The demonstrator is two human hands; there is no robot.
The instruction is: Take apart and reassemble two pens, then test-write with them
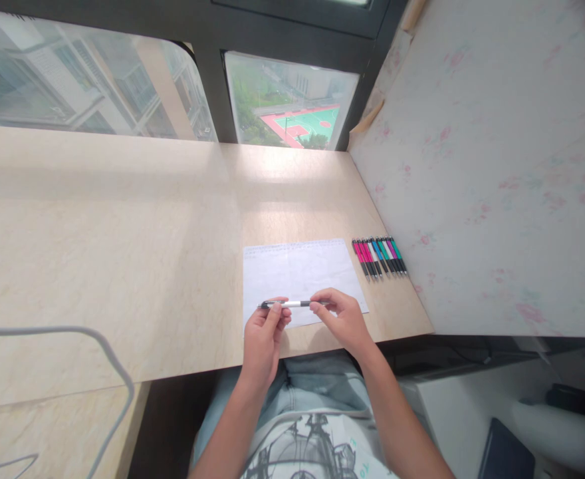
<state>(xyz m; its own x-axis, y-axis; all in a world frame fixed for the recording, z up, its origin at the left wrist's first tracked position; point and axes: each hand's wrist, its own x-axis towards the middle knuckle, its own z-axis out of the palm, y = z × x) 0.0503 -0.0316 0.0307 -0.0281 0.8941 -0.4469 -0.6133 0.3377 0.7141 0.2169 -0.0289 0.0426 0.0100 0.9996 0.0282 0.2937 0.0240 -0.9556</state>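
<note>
Pen (296,304) spans left to right over the paper (297,269), left hand (263,332) pinching its clip end, right hand (346,320) its dark-gripped end.

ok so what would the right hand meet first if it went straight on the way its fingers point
Apart from the pen in its grasp, the right hand would most likely meet the left hand, which grips the pen farther along. Depth is hard to judge from this one view.
</note>
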